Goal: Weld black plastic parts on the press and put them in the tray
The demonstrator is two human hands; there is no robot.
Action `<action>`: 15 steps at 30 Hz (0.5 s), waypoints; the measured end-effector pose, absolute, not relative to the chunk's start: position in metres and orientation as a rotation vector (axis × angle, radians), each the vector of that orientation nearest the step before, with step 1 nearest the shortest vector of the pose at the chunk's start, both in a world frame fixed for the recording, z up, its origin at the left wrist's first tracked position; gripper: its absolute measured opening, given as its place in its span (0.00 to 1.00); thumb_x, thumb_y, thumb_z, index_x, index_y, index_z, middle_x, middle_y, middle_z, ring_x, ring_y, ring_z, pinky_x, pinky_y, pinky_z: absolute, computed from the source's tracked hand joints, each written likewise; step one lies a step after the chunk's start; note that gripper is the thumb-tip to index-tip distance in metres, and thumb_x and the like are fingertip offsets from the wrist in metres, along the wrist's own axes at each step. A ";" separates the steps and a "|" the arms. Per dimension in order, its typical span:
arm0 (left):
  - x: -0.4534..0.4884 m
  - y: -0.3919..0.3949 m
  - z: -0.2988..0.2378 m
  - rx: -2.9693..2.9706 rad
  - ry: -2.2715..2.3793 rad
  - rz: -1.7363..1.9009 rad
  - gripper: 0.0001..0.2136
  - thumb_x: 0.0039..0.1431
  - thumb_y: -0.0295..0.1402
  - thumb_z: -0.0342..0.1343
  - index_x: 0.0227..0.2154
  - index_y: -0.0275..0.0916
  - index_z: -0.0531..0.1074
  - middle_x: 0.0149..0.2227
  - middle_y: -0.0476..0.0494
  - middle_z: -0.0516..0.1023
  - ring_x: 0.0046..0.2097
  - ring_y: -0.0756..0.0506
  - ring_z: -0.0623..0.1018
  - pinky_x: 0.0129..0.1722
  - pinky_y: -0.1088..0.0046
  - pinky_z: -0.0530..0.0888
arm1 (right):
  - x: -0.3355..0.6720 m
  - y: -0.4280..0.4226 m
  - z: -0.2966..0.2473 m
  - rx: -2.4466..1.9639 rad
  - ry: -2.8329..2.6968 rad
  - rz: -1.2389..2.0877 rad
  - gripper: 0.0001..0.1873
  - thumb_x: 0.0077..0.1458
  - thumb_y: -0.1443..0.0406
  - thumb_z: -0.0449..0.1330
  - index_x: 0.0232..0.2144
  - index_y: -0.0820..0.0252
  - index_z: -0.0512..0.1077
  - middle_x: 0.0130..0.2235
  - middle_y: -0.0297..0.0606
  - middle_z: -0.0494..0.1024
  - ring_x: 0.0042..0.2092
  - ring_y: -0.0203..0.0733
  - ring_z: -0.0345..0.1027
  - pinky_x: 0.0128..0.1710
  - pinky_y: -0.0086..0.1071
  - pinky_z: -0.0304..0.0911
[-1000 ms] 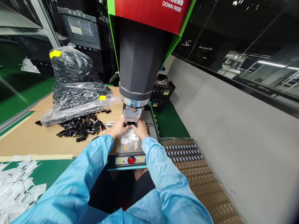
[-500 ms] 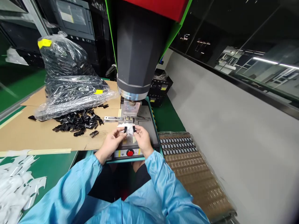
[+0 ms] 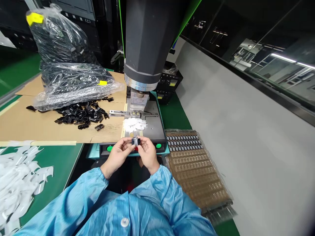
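My left hand [image 3: 120, 151] pinches a small black plastic part [image 3: 133, 141] between thumb and fingers. Opposite it, my right hand [image 3: 147, 152] grips a second small black part [image 3: 138, 141]. The two parts face each other closely, with a pale strip between them; whether they touch I cannot tell. Both hands are in front of the machine base [image 3: 155, 126], over its front panel. White film pieces [image 3: 135, 124] lie on the base just beyond my fingers. Above the base hangs the machine's dark head [image 3: 145, 42], over a metal fixture [image 3: 139, 102].
Loose black parts [image 3: 82, 114] lie on cardboard [image 3: 49, 127] at left, before clear bags [image 3: 73, 73] of black parts. White scraps [image 3: 19, 180] cover the left table corner. A tray [image 3: 197, 170] with rows of grey parts stands right. Green buttons [image 3: 109, 148] flank the front panel.
Both hands have drawn back toward me from over the base, and the two black parts have come closer together. White film pieces now show uncovered on the base. The camera view has tilted downward.
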State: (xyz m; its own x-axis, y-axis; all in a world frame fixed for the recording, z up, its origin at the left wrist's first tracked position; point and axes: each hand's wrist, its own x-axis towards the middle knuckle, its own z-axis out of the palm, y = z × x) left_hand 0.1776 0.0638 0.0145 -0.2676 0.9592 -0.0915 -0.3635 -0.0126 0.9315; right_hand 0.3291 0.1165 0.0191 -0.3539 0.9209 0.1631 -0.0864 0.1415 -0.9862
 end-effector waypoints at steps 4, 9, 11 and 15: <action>0.178 0.062 0.015 0.756 1.116 1.524 0.25 0.52 0.45 0.76 0.49 0.41 0.76 0.42 0.42 0.85 0.43 0.44 0.83 0.53 0.60 0.81 | 0.330 0.114 0.020 -0.868 -1.493 1.379 0.20 0.61 0.62 0.66 0.55 0.53 0.75 0.55 0.44 0.82 0.54 0.47 0.78 0.59 0.44 0.75; 0.179 0.061 0.016 0.756 1.109 1.531 0.24 0.53 0.45 0.76 0.47 0.41 0.76 0.37 0.46 0.83 0.38 0.47 0.82 0.49 0.66 0.81 | 0.328 0.112 0.021 -0.850 -1.458 1.398 0.19 0.61 0.60 0.69 0.53 0.54 0.75 0.53 0.43 0.82 0.54 0.47 0.78 0.59 0.44 0.74; 0.178 0.061 0.016 0.738 1.106 1.541 0.23 0.53 0.44 0.77 0.46 0.40 0.76 0.35 0.48 0.82 0.36 0.49 0.81 0.44 0.70 0.80 | 0.327 0.111 0.023 -0.837 -1.387 1.435 0.19 0.61 0.59 0.69 0.53 0.53 0.74 0.53 0.43 0.82 0.54 0.47 0.78 0.59 0.45 0.74; 0.173 0.060 0.017 0.557 0.913 1.472 0.21 0.58 0.42 0.74 0.49 0.40 0.75 0.43 0.43 0.84 0.39 0.48 0.83 0.40 0.72 0.82 | 0.328 0.112 0.028 -0.846 -1.169 1.579 0.24 0.63 0.57 0.67 0.59 0.53 0.71 0.51 0.42 0.83 0.49 0.46 0.79 0.52 0.42 0.76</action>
